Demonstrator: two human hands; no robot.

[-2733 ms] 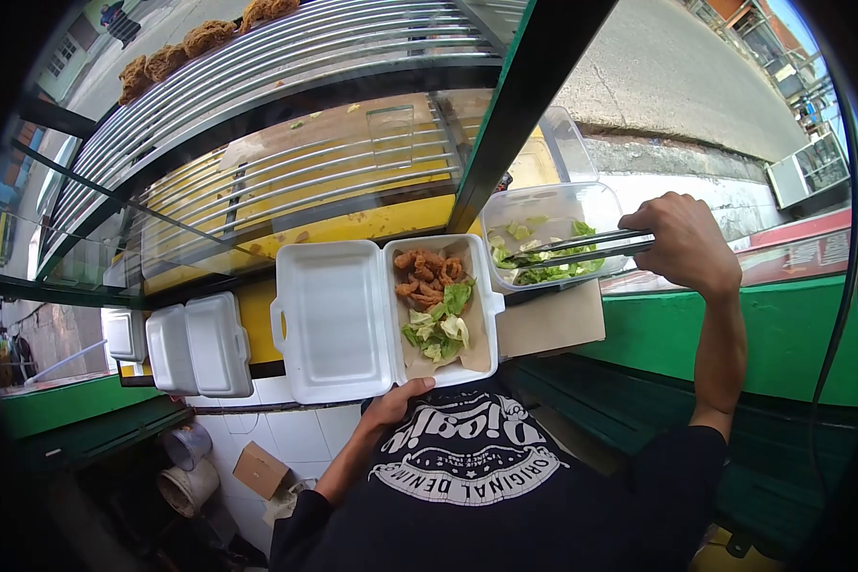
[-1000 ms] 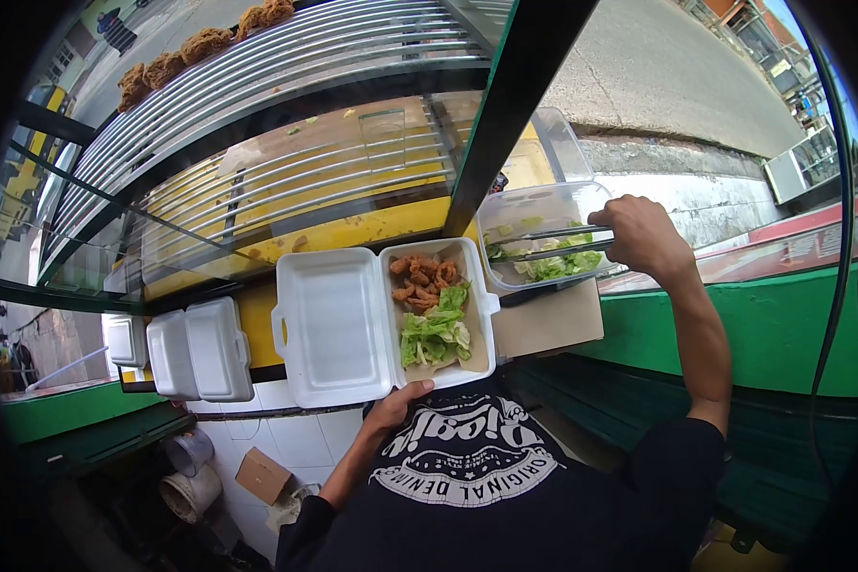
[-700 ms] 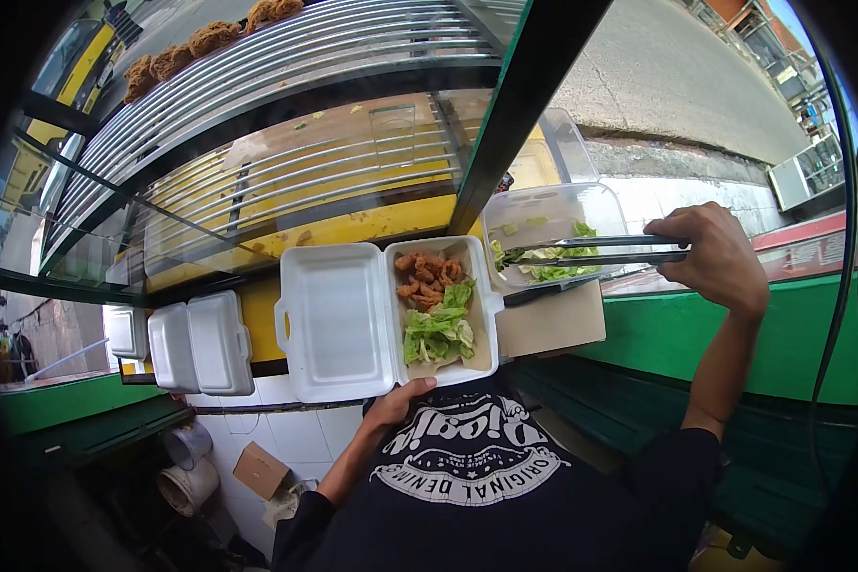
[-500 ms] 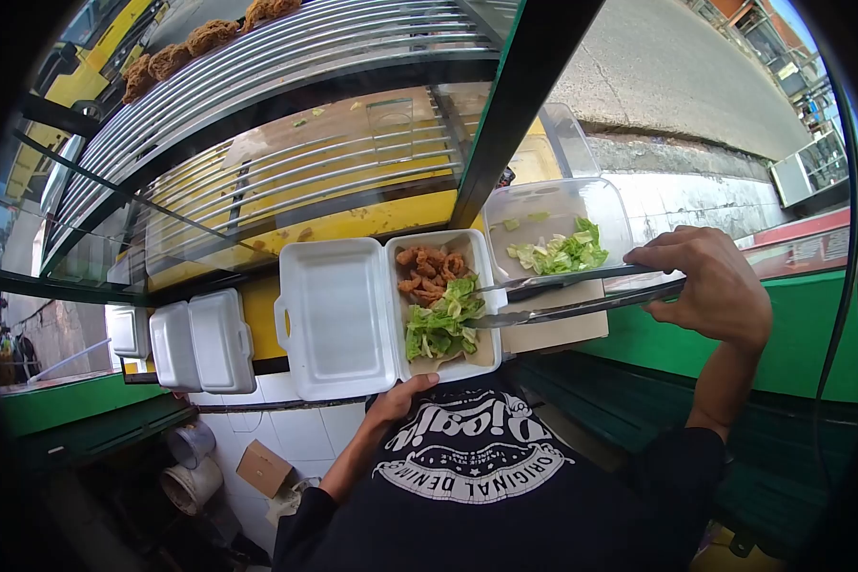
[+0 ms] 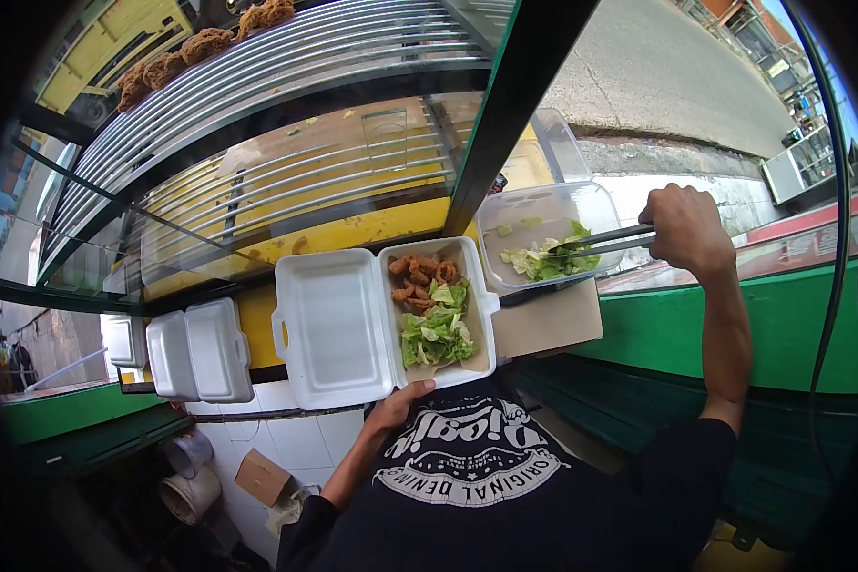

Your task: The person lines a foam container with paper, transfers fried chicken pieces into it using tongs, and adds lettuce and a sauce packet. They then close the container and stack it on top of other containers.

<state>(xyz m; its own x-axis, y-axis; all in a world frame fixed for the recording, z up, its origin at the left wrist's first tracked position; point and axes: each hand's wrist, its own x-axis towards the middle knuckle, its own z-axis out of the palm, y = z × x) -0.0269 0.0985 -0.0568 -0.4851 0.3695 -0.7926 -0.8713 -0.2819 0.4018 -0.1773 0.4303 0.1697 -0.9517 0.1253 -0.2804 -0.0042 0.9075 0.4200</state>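
Observation:
An open white foam box (image 5: 334, 329) stands in front of me, its right half lined with brown paper and holding fried pieces (image 5: 415, 281) at the back and cut lettuce (image 5: 437, 338) nearer me. At the box's front edge my left hand (image 5: 402, 402) grips the rim, thumb on top. My right hand (image 5: 688, 229) is closed round metal tongs (image 5: 610, 241), whose tips are in the lettuce (image 5: 548, 260) inside a clear plastic tub (image 5: 515, 205) to the right of the box.
Closed foam boxes (image 5: 217, 348) stand at the left. Behind is a glass case with a metal rack (image 5: 286, 86) bearing fried pieces (image 5: 205, 45). A cardboard piece (image 5: 553, 324) lies below the tub. A dark post (image 5: 505, 95) rises between case and tub.
My right hand has moved the tongs away from the foam box, right and back, into the tub's lettuce. The tongs have narrowed. My left hand stays at the box edge.

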